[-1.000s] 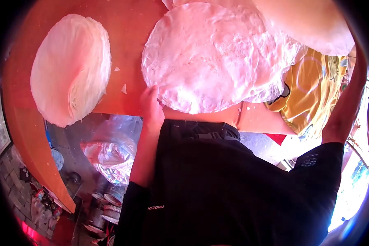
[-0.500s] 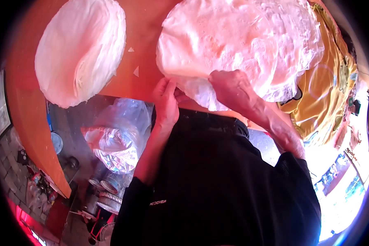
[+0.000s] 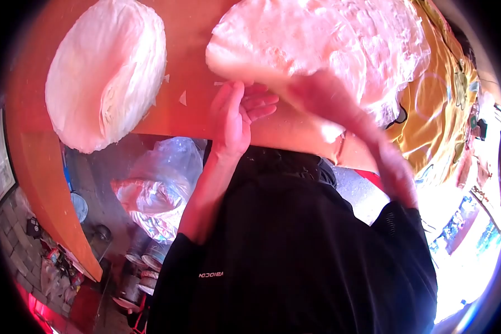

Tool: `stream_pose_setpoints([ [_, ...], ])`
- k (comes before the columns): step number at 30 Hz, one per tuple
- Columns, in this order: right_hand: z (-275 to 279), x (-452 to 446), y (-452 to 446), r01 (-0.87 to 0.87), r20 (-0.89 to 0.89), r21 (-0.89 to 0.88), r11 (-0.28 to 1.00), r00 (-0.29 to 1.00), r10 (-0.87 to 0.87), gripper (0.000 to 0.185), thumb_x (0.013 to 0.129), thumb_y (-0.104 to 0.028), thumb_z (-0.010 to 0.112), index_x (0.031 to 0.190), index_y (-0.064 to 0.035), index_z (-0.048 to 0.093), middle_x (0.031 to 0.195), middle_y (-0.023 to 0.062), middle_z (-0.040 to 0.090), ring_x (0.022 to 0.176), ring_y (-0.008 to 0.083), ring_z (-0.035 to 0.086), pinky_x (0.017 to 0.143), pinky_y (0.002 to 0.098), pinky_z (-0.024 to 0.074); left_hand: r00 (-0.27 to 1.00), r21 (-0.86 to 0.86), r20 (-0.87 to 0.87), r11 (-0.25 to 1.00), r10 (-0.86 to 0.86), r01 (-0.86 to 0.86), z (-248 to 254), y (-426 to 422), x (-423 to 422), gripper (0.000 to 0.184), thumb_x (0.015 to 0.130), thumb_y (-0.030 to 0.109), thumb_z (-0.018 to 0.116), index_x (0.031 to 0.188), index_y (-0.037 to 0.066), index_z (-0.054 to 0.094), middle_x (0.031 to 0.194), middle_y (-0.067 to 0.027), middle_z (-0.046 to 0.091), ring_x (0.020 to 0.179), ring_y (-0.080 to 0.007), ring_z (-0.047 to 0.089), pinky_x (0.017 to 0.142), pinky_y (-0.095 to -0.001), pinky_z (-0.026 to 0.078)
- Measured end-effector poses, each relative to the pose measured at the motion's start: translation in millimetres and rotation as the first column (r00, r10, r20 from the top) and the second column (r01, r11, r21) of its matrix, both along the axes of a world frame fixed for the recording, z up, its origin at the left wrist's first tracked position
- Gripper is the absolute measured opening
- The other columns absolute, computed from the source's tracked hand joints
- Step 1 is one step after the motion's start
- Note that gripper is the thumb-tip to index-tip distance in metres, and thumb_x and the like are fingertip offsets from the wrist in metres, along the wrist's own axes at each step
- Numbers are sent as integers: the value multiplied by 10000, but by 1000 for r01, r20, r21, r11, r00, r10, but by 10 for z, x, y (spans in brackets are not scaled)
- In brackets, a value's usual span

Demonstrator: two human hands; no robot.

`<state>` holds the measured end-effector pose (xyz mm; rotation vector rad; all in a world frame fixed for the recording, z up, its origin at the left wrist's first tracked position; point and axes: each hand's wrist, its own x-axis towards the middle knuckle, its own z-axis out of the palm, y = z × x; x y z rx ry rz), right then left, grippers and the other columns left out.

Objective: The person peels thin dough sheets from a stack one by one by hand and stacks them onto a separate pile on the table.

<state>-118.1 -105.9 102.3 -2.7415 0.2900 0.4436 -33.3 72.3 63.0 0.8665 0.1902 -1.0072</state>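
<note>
A pile of thin, pale round flatbread sheets (image 3: 295,39) lies on the orange table, its near edge curled or folded over. Just below that edge is my left hand (image 3: 235,119), palm turned up, fingers apart and holding nothing. My right hand (image 3: 323,97) is at the near edge of the pile, smeared by motion, so its grip cannot be made out. A folded pale flatbread (image 3: 103,72) rests to the left, apart from both hands.
The orange table (image 3: 186,119) carries small pale scraps (image 3: 182,98). Yellow cloth (image 3: 434,122) covers its right side. Below the table's near edge, a clear plastic bag (image 3: 175,161) stands on the left, with round containers (image 3: 153,256) beneath it.
The flap of sheet hanging at the table's near edge has gone up onto the pile. My left hand has come off the sheet and opened; my right hand has moved slightly up and blurred.
</note>
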Motion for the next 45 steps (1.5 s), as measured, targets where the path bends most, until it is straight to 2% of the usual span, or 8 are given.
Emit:
stream_pose_setpoints([
  [1, -171, -119, -481, -89, 331, -17, 996, 940, 90, 173, 855, -221, 567, 853, -61, 637, 772, 171, 631, 684, 325, 622, 604, 443, 494, 1000, 10, 18, 1000, -2, 2, -30, -20, -1, 263, 980, 236, 439, 1057, -2, 520, 944, -159, 622, 844, -308, 666, 703, -388, 570],
  [7, 1541, 38, -1052, 383, 555, -717, 582, 820, 143, 209, 869, -193, 601, 932, -2, 656, 822, 130, 645, 686, 259, 615, 672, 368, 500, 975, 340, 94, 927, -202, 159, -292, -100, -212, 264, 947, 213, 524, 1097, -3, 539, 1010, -145, 625, 882, -261, 654, 762, -354, 555],
  [12, 1204, -165, -1127, 350, 558, -535, 769, 829, 11, 158, 866, -131, 563, 959, -24, 635, 754, 137, 631, 721, 287, 637, 649, 379, 505, 954, 237, 66, 933, -293, 270, -385, -310, -353, 286, 934, 157, 547, 1146, -32, 520, 1006, -139, 619, 885, -233, 650, 762, -337, 554],
  [15, 339, -165, -972, 87, -196, -464, 882, 960, -198, 206, 838, -178, 552, 981, -91, 672, 949, 168, 650, 945, 284, 627, 830, 397, 500, 931, 256, 97, 913, -352, 318, -268, -420, -410, 288, 932, 146, 547, 1152, -37, 516, 1020, -149, 620, 886, -235, 651, 771, -344, 552],
  [18, -400, -591, -1002, 87, -113, -241, 967, 987, -117, 249, 839, -71, 521, 1057, -75, 641, 808, 145, 637, 745, 345, 618, 683, 403, 509, 924, 265, 77, 901, -375, 344, -260, -556, -507, 276, 928, 132, 546, 1145, -37, 518, 1005, -146, 623, 893, -239, 651, 782, -355, 551],
  [20, -363, -799, -872, 229, 276, -7, 973, 936, -219, 206, 726, -59, 573, 911, -50, 663, 852, 132, 640, 836, 318, 617, 755, 406, 502, 931, 251, 25, 904, -365, 347, -335, -620, -588, 266, 925, 125, 546, 1135, -36, 520, 990, -141, 626, 895, -241, 651, 788, -362, 552],
  [33, -581, -825, -619, 185, 554, 16, 983, 816, -163, 194, 645, 8, 580, 827, -22, 639, 764, 111, 612, 800, 288, 601, 675, 382, 509, 960, 298, -55, 914, -274, 277, -377, -942, -776, 99, 886, 115, 592, 922, 27, 565, 797, -95, 636, 613, -168, 616, 563, -280, 531],
  [45, -556, -880, -458, 253, 563, 32, 967, 795, -227, 325, 703, -127, 665, 1006, -23, 609, 1079, 155, 600, 1068, 351, 549, 897, 463, 445, 977, 249, -49, 945, -207, 213, -310, -1066, -680, 73, 822, 74, 631, 814, 35, 570, 719, -61, 613, 464, -117, 558, 366, -213, 339],
])
